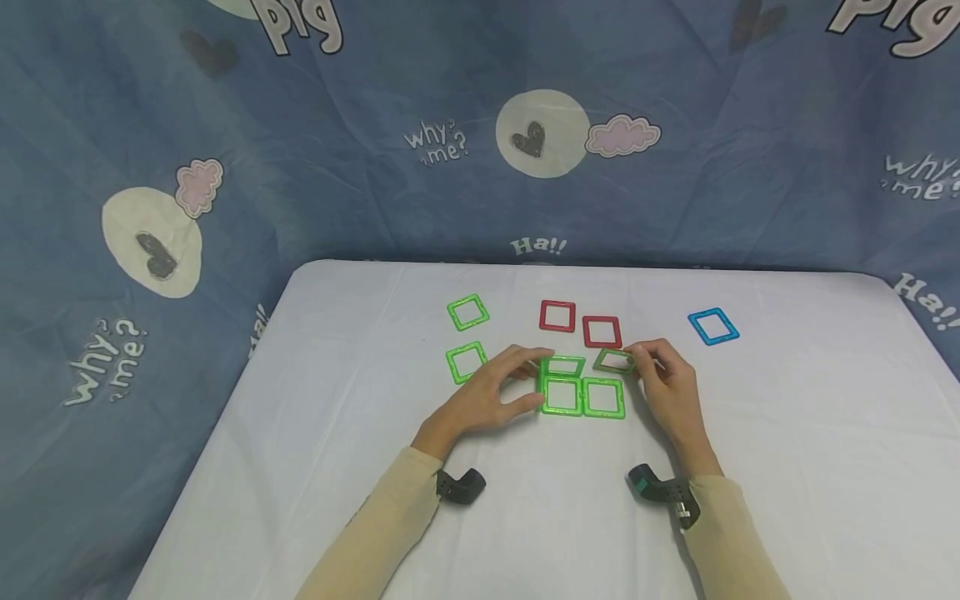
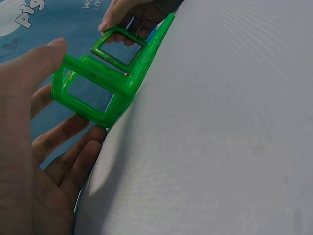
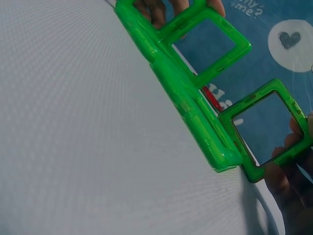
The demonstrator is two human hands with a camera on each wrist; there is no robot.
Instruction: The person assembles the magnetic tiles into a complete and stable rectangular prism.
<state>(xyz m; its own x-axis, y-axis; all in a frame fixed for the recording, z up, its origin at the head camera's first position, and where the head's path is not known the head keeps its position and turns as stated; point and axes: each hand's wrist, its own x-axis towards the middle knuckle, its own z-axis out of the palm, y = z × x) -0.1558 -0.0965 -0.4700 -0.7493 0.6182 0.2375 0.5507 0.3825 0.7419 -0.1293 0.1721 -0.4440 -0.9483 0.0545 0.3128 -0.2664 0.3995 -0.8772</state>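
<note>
My left hand (image 1: 491, 396) grips a green square magnetic tile (image 2: 93, 74) that stands upright, thumb at its near edge and fingers at its far side. Two green tiles lie flat in a row beside it, a left one (image 1: 562, 412) and a right one (image 1: 604, 415). Behind the left flat tile another green tile (image 3: 222, 68) stands up, meeting the gripped one at the corner. Between thumb and fingers, my right hand (image 1: 671, 387) pinches a further green tile (image 3: 249, 99), tilted, its lower edge close to the back of the right flat tile.
Farther back on the white table (image 1: 810, 467) lie two red tiles, one left (image 1: 557, 330) and one right (image 1: 602, 345). A blue tile (image 1: 722, 340) lies at the right. Two loose green tiles, one far (image 1: 468, 326) and one nearer (image 1: 452, 367), lie left. A patterned blue cloth (image 1: 360, 183) hangs behind.
</note>
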